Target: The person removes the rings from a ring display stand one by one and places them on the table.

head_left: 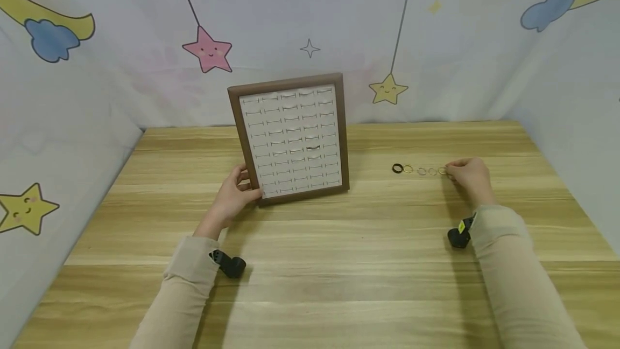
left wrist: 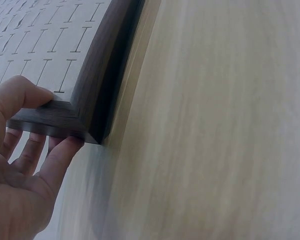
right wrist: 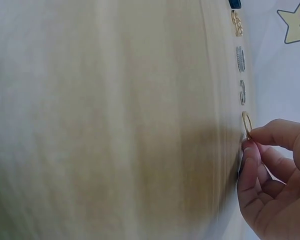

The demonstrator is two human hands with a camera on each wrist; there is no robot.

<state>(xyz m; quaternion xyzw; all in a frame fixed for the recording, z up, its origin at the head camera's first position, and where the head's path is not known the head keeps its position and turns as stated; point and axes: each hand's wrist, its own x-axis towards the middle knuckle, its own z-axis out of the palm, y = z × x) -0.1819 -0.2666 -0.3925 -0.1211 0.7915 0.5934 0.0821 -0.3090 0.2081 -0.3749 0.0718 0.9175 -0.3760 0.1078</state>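
Note:
A brown-framed ring display board (head_left: 295, 141) with rows of slits in its white pad stands tilted on the table. My left hand (head_left: 233, 195) grips its lower left corner, thumb on the front and fingers round the side; the left wrist view shows the thumb on the frame edge (left wrist: 45, 112). One slit holds a darker band (head_left: 313, 148). At the right, my right hand (head_left: 470, 176) pinches a gold ring (right wrist: 246, 121) between thumb and finger. Beside it in a row lie two thin rings (head_left: 421, 172), a gold ring (head_left: 408, 168) and a black ring (head_left: 397, 168).
The wooden table (head_left: 339, 273) reaches back to a white cloth backdrop (head_left: 271, 31) printed with stars and clouds. Cloth walls also close in the left and right sides. A small black camera (head_left: 230, 264) is worn on the left wrist, another camera (head_left: 459, 236) on the right.

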